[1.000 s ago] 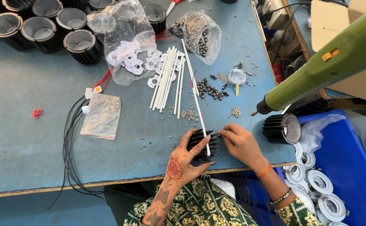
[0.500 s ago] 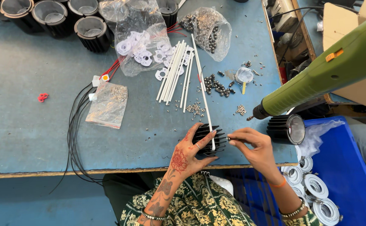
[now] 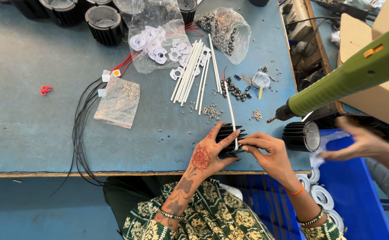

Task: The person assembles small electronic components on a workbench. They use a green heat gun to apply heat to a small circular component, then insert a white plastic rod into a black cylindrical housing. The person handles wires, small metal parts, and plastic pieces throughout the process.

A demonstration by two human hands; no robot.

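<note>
My left hand [image 3: 207, 153], patterned with henna, grips a black finned housing [image 3: 228, 133] near the front edge of the blue table [image 3: 34, 129]. My right hand [image 3: 265, 152] pinches the lower end of a thin white tube [image 3: 230, 111] that runs up from the housing towards the loose parts. A bundle of white tubes [image 3: 192, 75] lies just beyond my hands. Small screws [image 3: 210, 110] and dark beads [image 3: 238, 91] are scattered beside it.
A green electric screwdriver [image 3: 350, 78] hangs over the table's right edge, above another black housing [image 3: 300, 135]. Another person's hand [image 3: 359, 142] reaches in at right over a blue bin [image 3: 359, 195]. Bags of white rings [image 3: 156, 42], of beads [image 3: 225, 29] and of screws [image 3: 118, 102], black wires [image 3: 81, 133] and black housings [image 3: 103, 22] lie further back.
The view has shifted slightly. My hands stay on the housing and the tube. Another person's hand has come into view at the right.
</note>
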